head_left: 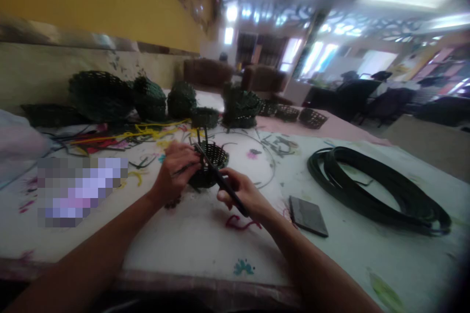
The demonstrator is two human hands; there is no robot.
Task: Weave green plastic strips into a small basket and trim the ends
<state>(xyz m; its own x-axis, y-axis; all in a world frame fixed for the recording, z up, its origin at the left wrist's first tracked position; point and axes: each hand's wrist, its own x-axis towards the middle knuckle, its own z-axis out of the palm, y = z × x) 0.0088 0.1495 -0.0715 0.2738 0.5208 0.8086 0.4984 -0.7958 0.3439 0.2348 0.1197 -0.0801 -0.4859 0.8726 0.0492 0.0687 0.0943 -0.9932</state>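
A small dark green woven basket sits on the table in front of me, with loose strip ends standing up from its rim. My left hand is closed at the basket's left side, its fingers on the rim and an upright strip. In my right hand is a long dark-handled tool. Its thin, greyish tip reaches over the basket to the strip beside my left fingers. Blur hides the exact kind of tool. My hands cover part of the basket's near side.
On the right lies a big coil of dark strip, with a flat grey block nearer me. Several woven baskets line the back. Loose yellow strips and cut scraps are scattered about. A pixelated patch covers something at left.
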